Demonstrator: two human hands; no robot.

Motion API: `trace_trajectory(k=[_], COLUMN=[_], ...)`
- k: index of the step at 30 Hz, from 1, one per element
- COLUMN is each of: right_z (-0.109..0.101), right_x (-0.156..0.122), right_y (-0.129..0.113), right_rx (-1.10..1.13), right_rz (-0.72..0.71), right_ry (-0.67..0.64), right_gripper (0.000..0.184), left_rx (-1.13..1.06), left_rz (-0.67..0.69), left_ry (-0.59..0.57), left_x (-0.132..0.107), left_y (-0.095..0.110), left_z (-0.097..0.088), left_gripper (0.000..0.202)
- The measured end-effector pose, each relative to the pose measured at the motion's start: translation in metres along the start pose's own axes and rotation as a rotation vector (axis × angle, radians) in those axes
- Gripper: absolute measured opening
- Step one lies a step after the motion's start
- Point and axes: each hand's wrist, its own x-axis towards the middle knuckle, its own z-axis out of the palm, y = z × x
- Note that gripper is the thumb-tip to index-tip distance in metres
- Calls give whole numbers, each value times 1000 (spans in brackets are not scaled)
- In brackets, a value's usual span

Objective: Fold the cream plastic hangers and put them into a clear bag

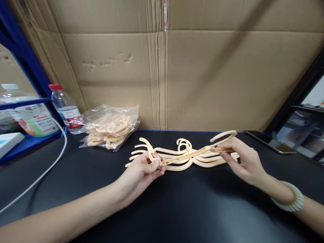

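Observation:
Both of my hands grip one beige plastic clothes hanger [186, 156], held at a slant above the black table. Closed around its left end, near a curved piece, is my left hand [144, 166]. At the other end, my right hand [243, 158] pinches the hanger between thumb and fingers, beside a long curved arm [224, 135]. Just behind and under it lie several similar beige hangers [177, 167], spread side by side on the table with their hooks [184, 143] at the back. My hands and the held hanger partly cover them.
Clear plastic bags [110, 126] of beige parts lie at the back left, beside a red-capped bottle [68, 113]. A white cable [57, 158] crosses the left side. A dark flat device [269, 142] lies at the back right. Cardboard [215, 77] walls the back.

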Motion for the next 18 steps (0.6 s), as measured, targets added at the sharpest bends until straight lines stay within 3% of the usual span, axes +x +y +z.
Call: trace_trajectory(k=[10,18], right_z=[4,7], right_x=[-2,-6], right_y=[-8,-15], right_rx=[-2,-58], right_rz=[-20,61], right_ry=[-10,7], right_gripper=[17,14], left_rx=[91,69], left_rz=[78,164], left_ry=[86,180], left_x=[1,2], left_y=[-4,-2], left_z=[-4,0], left_gripper=[22,20])
